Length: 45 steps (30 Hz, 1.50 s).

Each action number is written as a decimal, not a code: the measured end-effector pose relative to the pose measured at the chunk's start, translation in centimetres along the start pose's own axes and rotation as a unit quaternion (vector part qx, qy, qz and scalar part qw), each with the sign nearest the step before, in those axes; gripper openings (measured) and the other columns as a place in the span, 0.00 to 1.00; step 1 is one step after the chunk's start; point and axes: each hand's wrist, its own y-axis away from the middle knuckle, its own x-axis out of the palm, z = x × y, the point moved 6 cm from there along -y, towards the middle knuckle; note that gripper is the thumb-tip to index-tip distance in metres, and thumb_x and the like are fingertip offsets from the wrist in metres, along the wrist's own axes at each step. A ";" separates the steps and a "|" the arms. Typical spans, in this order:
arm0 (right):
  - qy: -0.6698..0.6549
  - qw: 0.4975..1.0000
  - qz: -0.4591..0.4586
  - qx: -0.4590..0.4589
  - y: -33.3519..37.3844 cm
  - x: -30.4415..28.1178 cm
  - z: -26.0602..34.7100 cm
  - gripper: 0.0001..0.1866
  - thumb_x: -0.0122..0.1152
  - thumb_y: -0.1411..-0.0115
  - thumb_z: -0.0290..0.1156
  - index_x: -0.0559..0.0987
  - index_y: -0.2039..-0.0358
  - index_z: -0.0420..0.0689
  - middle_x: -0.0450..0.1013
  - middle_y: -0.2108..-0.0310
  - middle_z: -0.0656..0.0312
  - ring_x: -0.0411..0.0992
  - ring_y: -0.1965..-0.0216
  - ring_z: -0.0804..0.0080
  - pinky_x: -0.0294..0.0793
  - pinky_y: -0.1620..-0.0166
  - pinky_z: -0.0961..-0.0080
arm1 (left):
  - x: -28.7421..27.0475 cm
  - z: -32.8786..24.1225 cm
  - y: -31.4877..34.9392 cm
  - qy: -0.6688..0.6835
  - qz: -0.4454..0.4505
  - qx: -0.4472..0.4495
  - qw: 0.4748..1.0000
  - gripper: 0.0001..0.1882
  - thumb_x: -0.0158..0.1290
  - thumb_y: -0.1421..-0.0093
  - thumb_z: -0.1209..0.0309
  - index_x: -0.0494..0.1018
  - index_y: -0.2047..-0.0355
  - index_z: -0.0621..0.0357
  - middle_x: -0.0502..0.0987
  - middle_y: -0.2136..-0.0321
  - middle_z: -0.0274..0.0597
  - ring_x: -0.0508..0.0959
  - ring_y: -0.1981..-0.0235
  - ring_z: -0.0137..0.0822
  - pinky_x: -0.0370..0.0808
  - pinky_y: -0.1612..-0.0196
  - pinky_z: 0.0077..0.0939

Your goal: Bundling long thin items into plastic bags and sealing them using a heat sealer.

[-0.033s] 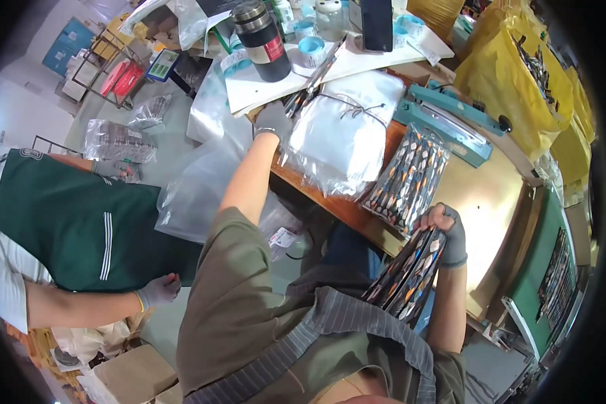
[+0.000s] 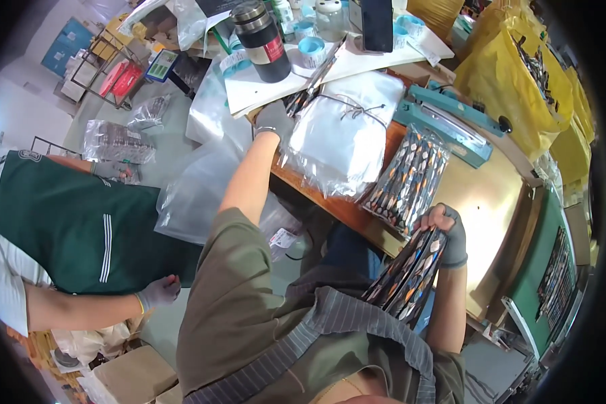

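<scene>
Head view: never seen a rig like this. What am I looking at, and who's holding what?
No robot here: a fisheye camera on a person's head looks down at their own two hands, which is why edges curve. Both hands wear grey gloves. The right hand grips a bunch of dark patterned strips. The left hand is by the stack of clear plastic bags; its fingers are too hidden to read. On the workbench also lie a bagged pack of similar strips and a long teal device. A dark tumbler stands on a white board. The co-worker at left is someone else.
</scene>
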 end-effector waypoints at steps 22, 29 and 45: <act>0.035 0.999 -0.031 -0.013 2.0 0.4 1.1 0.13 0.58 0.51 0.37 0.67 0.81 0.44 0.65 0.81 0.61 0.66 0.74 0.67 0.70 0.60 0.69 | -2.7 0.7 4.6 -0.004 -0.045 0.016 0.999 0.11 0.46 0.45 0.69 0.68 0.64 0.60 0.78 0.69 0.54 0.79 0.66 0.51 0.74 0.62 0.43; 0.118 0.992 0.026 0.037 1.3 0.6 0.8 0.26 0.54 0.50 0.37 0.70 0.52 0.35 0.72 0.72 0.56 0.71 0.66 0.68 0.68 0.58 0.75 | -3.5 1.5 23.2 0.457 0.213 -0.253 0.826 0.27 0.36 0.38 0.42 0.70 0.70 0.53 0.69 0.81 0.33 0.68 0.82 0.30 0.65 0.76 0.26; 0.005 0.999 -0.011 -0.032 4.8 -1.4 1.4 0.11 0.57 0.51 0.34 0.71 0.72 0.40 0.71 0.77 0.56 0.72 0.71 0.64 0.74 0.63 0.70 | -0.8 -10.4 9.0 0.201 0.042 0.194 0.959 0.16 0.56 0.48 0.58 0.74 0.69 0.57 0.76 0.73 0.45 0.76 0.69 0.44 0.71 0.62 0.32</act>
